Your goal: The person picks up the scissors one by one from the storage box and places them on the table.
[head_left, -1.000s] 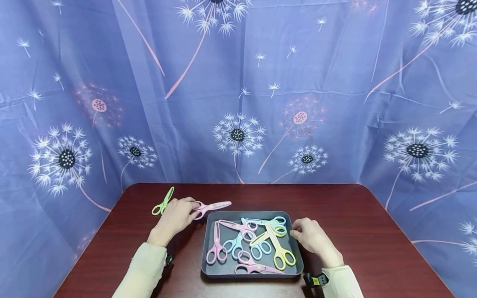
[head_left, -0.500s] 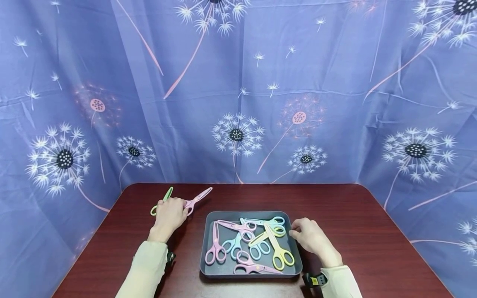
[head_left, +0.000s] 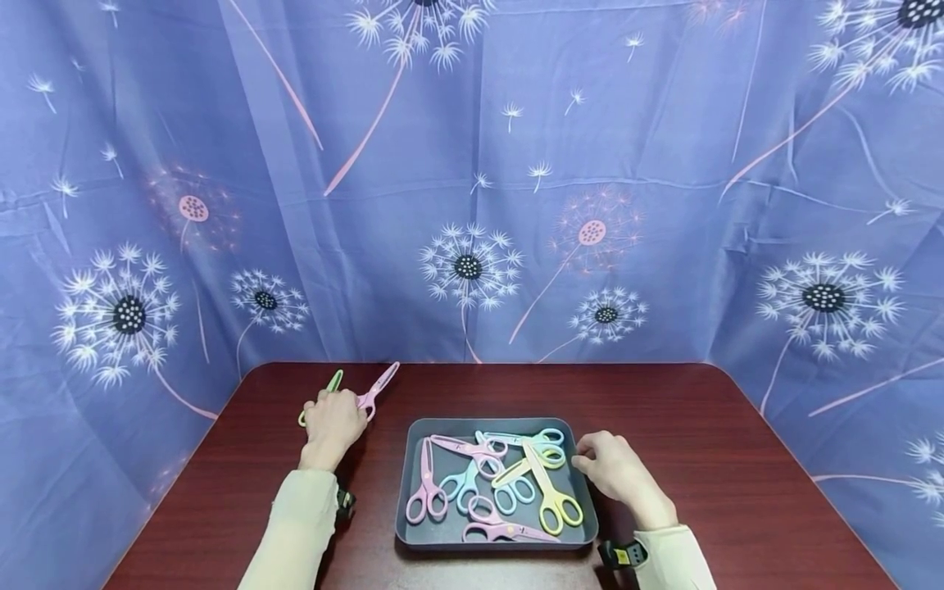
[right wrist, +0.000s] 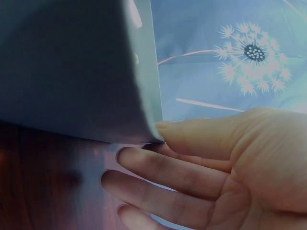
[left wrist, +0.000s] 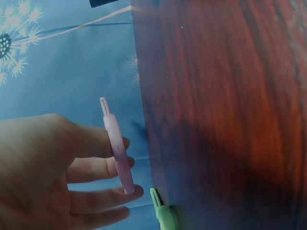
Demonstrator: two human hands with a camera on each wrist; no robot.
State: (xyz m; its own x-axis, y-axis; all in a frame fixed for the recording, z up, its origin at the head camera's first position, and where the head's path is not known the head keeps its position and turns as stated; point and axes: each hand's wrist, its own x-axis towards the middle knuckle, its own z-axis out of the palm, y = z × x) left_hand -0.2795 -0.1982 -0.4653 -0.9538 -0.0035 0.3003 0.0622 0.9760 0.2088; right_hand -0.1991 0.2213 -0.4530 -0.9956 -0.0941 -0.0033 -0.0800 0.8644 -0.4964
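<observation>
My left hand [head_left: 335, 422] holds pink scissors [head_left: 378, 388] at the far left of the table, blades pointing away and right. In the left wrist view the pink scissors [left wrist: 118, 148] are edge-on between thumb and fingers, off the table. Green scissors [head_left: 333, 383] lie just beyond that hand, partly hidden by it. My right hand [head_left: 619, 471] is at the right side of a dark grey tray [head_left: 497, 544]. From the right wrist, its thumb and forefinger pinch the edge of the tray [right wrist: 72, 72], the other fingers lying below.
Inside the tray are several scissors: pink ones [head_left: 428, 492], yellow ones [head_left: 558, 501] and light blue ones [head_left: 546, 442], some overlapping. The dark red wooden table [head_left: 664, 401] ends at a blue dandelion-print curtain [head_left: 369, 279] behind and at both sides.
My left hand has carried the pink scissors left, away from the tray and up to the green ones, turning their blades to point farther back. The right hand and tray stay put.
</observation>
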